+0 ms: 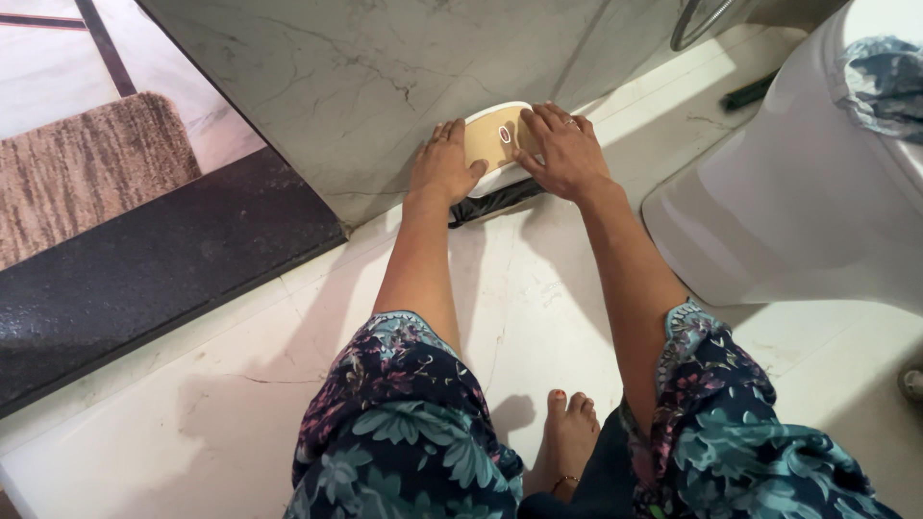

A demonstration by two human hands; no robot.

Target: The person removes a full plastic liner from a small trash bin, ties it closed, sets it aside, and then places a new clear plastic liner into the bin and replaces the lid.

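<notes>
Beige-lidded small bin w/ black liner sits on floor against marble wall, left hand & right hand flat on lid, fingers spread, nothing clasped; best press evenly, both sides.

Home bathroom, seen from above. White ceramic toilet bowl at right as landmark. Left of toilet: pale glossy marble floor, grey-veined marble wall panel, small lidded bin with beige-and-white top and black liner set against wall. Far left of toilet: dark stone door threshold, brown woven mat beyond. Patterned blue cloth draped on toilet's top. Bare foot on floor.
</notes>
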